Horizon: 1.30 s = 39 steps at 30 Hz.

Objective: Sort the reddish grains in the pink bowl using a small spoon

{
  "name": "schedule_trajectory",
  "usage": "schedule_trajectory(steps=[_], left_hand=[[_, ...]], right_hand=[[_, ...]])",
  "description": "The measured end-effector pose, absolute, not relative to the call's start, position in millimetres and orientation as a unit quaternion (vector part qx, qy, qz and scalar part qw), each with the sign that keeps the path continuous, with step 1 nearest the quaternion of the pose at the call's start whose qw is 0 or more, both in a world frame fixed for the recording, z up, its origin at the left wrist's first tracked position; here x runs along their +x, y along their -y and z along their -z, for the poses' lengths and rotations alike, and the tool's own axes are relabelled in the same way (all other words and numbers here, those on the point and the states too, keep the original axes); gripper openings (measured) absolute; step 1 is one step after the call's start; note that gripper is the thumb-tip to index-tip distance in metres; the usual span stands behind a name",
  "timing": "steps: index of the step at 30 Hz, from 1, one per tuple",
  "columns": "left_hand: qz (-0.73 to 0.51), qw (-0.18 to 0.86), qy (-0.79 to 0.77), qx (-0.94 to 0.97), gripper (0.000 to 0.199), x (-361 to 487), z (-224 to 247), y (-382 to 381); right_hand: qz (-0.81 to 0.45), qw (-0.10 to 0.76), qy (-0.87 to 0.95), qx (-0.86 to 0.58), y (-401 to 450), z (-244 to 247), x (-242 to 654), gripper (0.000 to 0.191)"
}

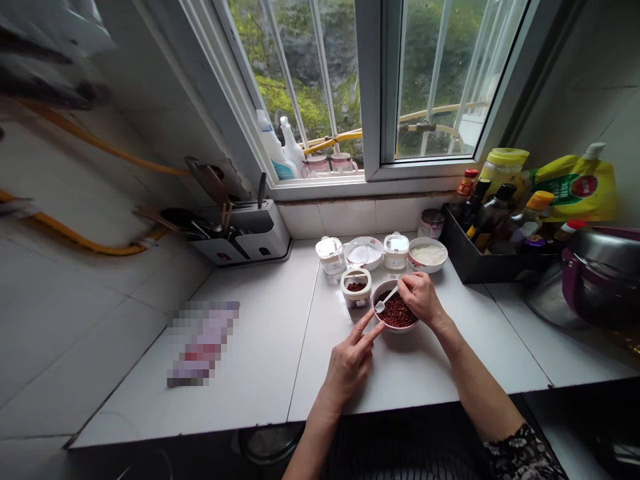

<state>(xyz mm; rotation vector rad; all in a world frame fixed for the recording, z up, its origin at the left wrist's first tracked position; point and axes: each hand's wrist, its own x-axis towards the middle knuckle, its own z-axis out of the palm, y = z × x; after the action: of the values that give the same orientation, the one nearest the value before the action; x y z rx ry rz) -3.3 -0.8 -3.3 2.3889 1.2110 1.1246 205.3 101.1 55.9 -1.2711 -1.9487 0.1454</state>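
One small white spoon (388, 298), one red-filled bowl (399, 329).
My right hand (421, 298) pinches the spoon over the bowl, likely for fine control; my left hand (350, 365), empty, touches its near-left rim, probably steadying it. Within easy reach, I count one open jar (357, 291) left of it, two lidded jars (329, 253) (396, 252) and two white-filled bowls (371, 265) (430, 269) behind.

Daylight reached you through the barred window (300, 80), above a white tiled worktop (250, 373) and tiled walls (65, 320).
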Motion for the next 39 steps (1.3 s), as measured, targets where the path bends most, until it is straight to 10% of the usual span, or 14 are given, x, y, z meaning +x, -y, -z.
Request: schedule_trajectory(steps=[39], left_hand=[[-0.380, 0.112, -0.418, 0.818, 0.069, -3.8, 5.1, -0.1]], right_hand=[[-0.207, 0.451, 0.691, -0.526, -99.7, -65.2, 214.6, 0.035]])
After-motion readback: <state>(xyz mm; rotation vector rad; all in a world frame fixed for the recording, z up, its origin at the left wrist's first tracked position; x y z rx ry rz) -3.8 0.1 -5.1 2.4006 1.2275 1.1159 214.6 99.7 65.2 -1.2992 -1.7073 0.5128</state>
